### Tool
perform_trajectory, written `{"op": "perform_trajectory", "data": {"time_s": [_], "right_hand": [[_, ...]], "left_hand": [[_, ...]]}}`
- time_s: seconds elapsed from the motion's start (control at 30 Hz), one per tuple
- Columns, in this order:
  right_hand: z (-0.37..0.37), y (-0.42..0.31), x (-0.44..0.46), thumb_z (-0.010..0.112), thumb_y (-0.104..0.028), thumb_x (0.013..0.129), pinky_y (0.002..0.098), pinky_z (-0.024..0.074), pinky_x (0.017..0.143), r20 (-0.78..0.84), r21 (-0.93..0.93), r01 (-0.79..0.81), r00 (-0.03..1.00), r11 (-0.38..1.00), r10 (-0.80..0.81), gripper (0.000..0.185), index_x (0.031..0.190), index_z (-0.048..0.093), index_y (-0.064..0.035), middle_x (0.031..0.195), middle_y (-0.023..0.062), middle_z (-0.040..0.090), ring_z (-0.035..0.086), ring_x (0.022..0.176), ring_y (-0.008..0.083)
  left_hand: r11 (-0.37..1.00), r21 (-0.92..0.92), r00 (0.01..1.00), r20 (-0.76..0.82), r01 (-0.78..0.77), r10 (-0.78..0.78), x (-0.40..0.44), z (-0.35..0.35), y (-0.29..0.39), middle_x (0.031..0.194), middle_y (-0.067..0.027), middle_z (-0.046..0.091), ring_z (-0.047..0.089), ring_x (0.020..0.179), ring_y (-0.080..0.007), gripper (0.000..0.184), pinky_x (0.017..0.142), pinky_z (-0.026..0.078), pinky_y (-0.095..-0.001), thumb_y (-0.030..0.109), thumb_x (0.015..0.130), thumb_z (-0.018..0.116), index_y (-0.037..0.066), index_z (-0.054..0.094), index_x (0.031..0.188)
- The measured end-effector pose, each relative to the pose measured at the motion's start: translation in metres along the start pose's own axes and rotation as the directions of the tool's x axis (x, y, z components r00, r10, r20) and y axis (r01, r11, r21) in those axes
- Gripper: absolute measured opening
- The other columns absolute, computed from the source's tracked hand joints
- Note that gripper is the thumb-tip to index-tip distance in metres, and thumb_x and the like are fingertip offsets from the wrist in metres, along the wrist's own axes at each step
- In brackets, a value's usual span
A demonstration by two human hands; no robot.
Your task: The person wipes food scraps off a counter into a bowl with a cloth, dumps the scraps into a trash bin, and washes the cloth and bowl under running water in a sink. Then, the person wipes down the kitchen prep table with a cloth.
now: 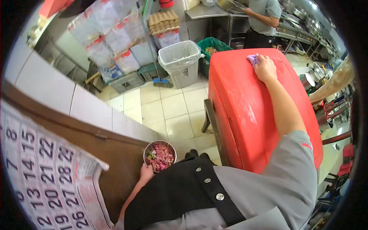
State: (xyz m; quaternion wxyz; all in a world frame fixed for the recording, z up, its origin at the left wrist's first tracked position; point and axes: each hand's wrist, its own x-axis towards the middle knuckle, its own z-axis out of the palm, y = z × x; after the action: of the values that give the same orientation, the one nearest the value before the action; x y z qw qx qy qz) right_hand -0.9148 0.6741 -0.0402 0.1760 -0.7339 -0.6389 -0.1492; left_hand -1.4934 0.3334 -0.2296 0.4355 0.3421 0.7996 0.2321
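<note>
My right hand (265,68) is closed on a purple cloth (253,58), pressed on the far part of a big red lid (245,99). Wet streaks shine on the lid's left side. Low on the left, my left hand (146,172) grips the near rim of a round metal bowl (145,152). Chopped purple and pink food (163,155) with some green bits lies in the bowl.
Beyond the floor stand a grey bin (184,74) with a liner, a green bin (204,65), a broom (162,82) and stacked containers (119,40). Another person (264,19) stands behind the red lid. A calendar (50,172) hangs at the left.
</note>
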Motion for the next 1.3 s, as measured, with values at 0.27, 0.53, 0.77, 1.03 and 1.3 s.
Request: {"op": "perform_trajectory", "data": {"time_s": [0.27, 0.53, 0.77, 1.03, 1.3], "right_hand": [[0.027, 0.009, 0.053, 0.06, -0.023, 0.086, 0.0478, 0.0506, 0.09, -0.038, -0.004, -0.075, 0.997, 0.997, 0.074, 0.038, 0.123, 0.064, -0.0163, 0.114, 0.0149, 0.063, 0.061, 0.105, 0.0365], [0.053, 0.025, 0.08, 0.061, -0.028, 0.087, 0.047, 0.0501, 0.09, -0.088, -0.055, -0.124, 0.989, 0.991, 0.118, 0.036, 0.121, 0.065, -0.0146, 0.114, 0.0156, 0.064, 0.061, 0.106, 0.0363], [0.059, 0.032, 0.088, 0.06, -0.028, 0.088, 0.0466, 0.049, 0.088, -0.102, -0.142, -0.22, 0.973, 0.965, 0.207, 0.037, 0.123, 0.063, -0.0141, 0.114, 0.017, 0.064, 0.061, 0.105, 0.037], [0.075, 0.062, 0.088, 0.054, -0.023, 0.09, 0.0437, 0.046, 0.097, -0.081, -0.21, -0.345, 0.938, 0.915, 0.336, 0.042, 0.129, 0.059, -0.0069, 0.125, 0.021, 0.062, 0.058, 0.115, 0.038], [0.067, 0.056, 0.093, 0.055, -0.024, 0.09, 0.0426, 0.0452, 0.098, -0.115, -0.271, -0.554, 0.831, 0.787, 0.545, 0.04, 0.126, 0.06, -0.0072, 0.124, 0.0193, 0.061, 0.057, 0.117, 0.0369]], "left_hand": [[0.997, -0.059, 0.992, 0.112, -0.045, 0.051, 0.156, 0.006, 0.102, 0.091, -0.0181, 0.065, 0.064, 0.061, -0.0236, 0.031, 0.046, 0.052, -0.0354, 0.019, 0.093, 0.048, -0.006, 0.054, 0.112], [0.989, -0.041, 0.972, 0.181, -0.142, 0.147, 0.258, 0.038, 0.22, 0.093, -0.0158, 0.066, 0.067, 0.069, -0.0226, 0.033, 0.05, 0.055, -0.0338, 0.017, 0.094, 0.046, 0.002, 0.052, 0.123], [0.981, -0.156, 0.943, 0.291, -0.118, 0.16, 0.366, 0.06, 0.316, 0.105, -0.0121, 0.067, 0.069, 0.072, -0.0209, 0.034, 0.056, 0.055, -0.0309, 0.02, 0.099, 0.043, 0.007, 0.048, 0.129], [0.97, -0.227, 0.902, 0.395, -0.087, 0.173, 0.472, 0.064, 0.426, 0.098, -0.0161, 0.068, 0.07, 0.062, -0.0245, 0.032, 0.049, 0.055, -0.0305, 0.016, 0.098, 0.042, 0.004, 0.043, 0.128], [0.956, -0.29, 0.839, 0.506, -0.05, 0.198, 0.537, 0.133, 0.496, 0.088, -0.0137, 0.068, 0.068, 0.061, -0.022, 0.026, 0.047, 0.052, -0.0326, 0.019, 0.1, 0.041, 0.008, 0.047, 0.122]]}}
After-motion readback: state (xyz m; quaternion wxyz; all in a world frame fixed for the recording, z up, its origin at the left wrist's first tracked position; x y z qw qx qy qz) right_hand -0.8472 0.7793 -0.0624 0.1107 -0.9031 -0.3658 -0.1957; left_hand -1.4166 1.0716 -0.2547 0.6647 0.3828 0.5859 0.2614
